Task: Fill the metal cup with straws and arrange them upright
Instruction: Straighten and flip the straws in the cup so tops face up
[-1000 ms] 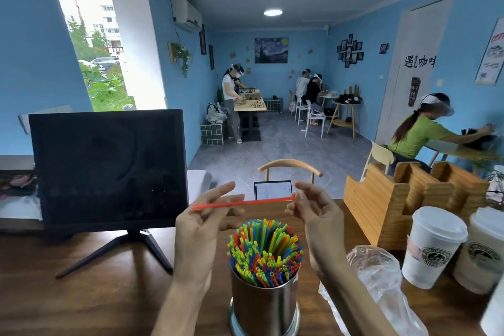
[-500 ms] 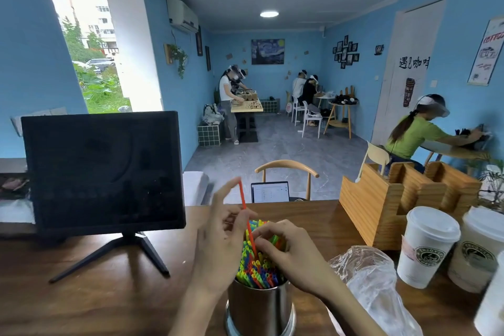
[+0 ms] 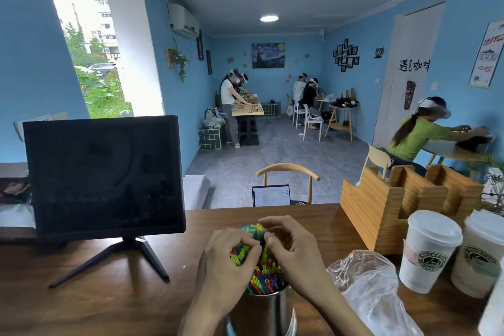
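Two bare hands meet over a shiny cylindrical metal cup (image 3: 263, 314) at the lower centre of the frame, on a dark brown wooden surface (image 3: 81, 303). The cup is packed with a bundle of thin multicoloured plastic straws (image 3: 263, 278), open ends up, standing roughly upright.

The left hand (image 3: 226, 262) comes in from the bottom edge with the wrist bent and the fingers curled over the left side of the bundle, grasping the straw tops; its fingertips (image 3: 252, 247) press into them. The right hand (image 3: 293, 252) reaches in from the lower right, fingers bent and pinching straws at the far side of the bundle. The two hands nearly touch at the middle.

The hands cover much of the bundle, so only its near ends and a few far tips show. The base of the cup is cut off by the bottom of the frame, as are both forearms.

Just right of the cup lies a crumpled clear plastic bag (image 3: 373, 292), partly behind the right forearm. Two white lidded paper cups with green round logos (image 3: 428, 251) stand at the lower right, the outer one blurred. Behind them sits a slatted wooden holder (image 3: 395, 204). A black flat monitor on a tripod stand (image 3: 103, 177) fills the left middle.
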A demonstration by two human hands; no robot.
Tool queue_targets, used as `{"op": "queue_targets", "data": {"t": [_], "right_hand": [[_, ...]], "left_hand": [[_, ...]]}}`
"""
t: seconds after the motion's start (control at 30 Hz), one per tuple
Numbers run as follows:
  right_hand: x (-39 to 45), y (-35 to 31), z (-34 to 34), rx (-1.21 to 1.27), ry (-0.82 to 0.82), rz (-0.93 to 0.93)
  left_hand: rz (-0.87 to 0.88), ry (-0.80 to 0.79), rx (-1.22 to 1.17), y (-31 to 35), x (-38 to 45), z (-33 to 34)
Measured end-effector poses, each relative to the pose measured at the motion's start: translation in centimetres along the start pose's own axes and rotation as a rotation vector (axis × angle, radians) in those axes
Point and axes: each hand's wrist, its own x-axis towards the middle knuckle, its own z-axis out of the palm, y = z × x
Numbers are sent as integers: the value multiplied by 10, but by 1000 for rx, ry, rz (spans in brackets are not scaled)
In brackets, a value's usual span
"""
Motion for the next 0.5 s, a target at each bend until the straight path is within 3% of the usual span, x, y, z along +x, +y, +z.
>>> {"op": "queue_targets", "data": {"t": [0.07, 0.13, 0.27, 0.5], "right_hand": [[1, 3, 1, -68, 42, -36], [3, 7, 1, -163, -37, -33], [5, 13, 4, -256, -230, 32], [3, 16, 6, -77, -146, 93]], "left_hand": [[-8, 11, 11, -4, -2, 1], [-45, 24, -29, -6, -2, 2], [-321, -127, -326, -7, -3, 1], [-416, -103, -610, -3, -3, 4]]}}
